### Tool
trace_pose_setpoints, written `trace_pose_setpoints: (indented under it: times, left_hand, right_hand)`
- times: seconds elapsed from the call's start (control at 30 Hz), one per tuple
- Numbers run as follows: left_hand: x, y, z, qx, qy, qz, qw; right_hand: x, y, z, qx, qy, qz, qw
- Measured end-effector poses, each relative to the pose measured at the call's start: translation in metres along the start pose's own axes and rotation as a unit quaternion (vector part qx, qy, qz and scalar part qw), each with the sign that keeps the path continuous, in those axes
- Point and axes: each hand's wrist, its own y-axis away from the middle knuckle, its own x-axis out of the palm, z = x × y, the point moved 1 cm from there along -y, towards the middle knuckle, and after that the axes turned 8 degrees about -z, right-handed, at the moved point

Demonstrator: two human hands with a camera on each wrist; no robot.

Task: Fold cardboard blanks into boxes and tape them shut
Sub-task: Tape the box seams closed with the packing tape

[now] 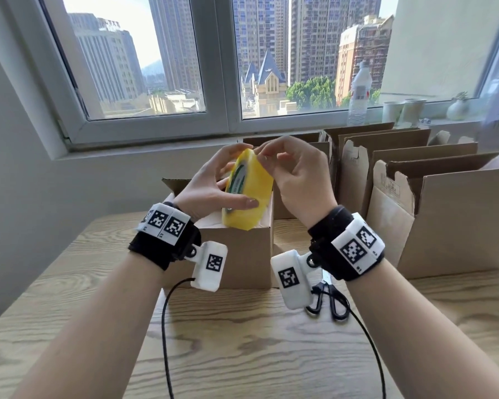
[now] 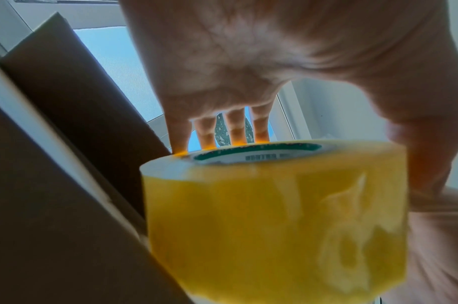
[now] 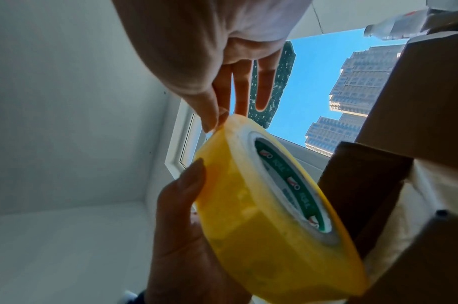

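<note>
My left hand (image 1: 206, 185) grips the yellow tape roll (image 1: 247, 191) at the centre of the head view, thumb curled along its near rim and fingers behind its far face. My right hand (image 1: 296, 180) pinches at the roll's top edge with thumb and forefinger, the other fingers loosely spread; in the right wrist view the thumb tip (image 3: 212, 121) presses on the outer band.

The roll sits tilted above a closed cardboard box (image 1: 242, 254) in mid-frame, clear of its lid. A row of open-topped boxes (image 1: 444, 220) crowds the right side. Bare wooden table (image 1: 242, 349) fills the lower frame.

Scissors (image 1: 329, 300) lie on the table, half covered by my right wrist camera. Whether a loose tape end is lifted, I cannot tell. The left wrist view is blurred.
</note>
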Motion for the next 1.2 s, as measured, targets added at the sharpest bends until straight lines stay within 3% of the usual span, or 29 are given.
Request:
trace_pose_setpoints:
  times: [0.13,0.4,0.5,0.67,0.83,1.0,1.2]
  left_hand:
    - [-0.004,0.000,0.002,-0.013,-0.011,-0.045,0.999]
    - [-0.007,0.004,0.004,-0.034,-0.008,-0.128,0.991]
    - [-0.009,0.005,0.000,-0.018,-0.102,-0.173,0.980]
    - [-0.001,0.009,-0.024,0.146,-0.164,-0.240,0.946]
    - [0.002,0.005,-0.033,0.147,-0.103,-0.255,0.950]
    - [0.000,0.000,-0.042,0.153,-0.165,-0.265,0.938]
    - [0.000,0.003,-0.043,0.131,-0.176,-0.295,0.930]
  right_hand:
    - [0.005,0.010,0.009,-0.078,0.034,-0.006,0.996]
    - [0.011,0.017,0.046,-0.148,-0.035,-0.016,0.988]
    - [0.013,0.007,0.045,-0.126,-0.054,-0.040,0.990]
    - [0.022,-0.014,0.037,-0.117,-0.030,-0.016,0.993]
    - [0.026,-0.014,0.039,-0.143,0.019,-0.025,0.989]
    - [0.025,-0.010,0.038,-0.187,0.148,-0.059,0.969]
    - [0.019,-0.006,0.028,-0.111,0.171,-0.066,0.977]
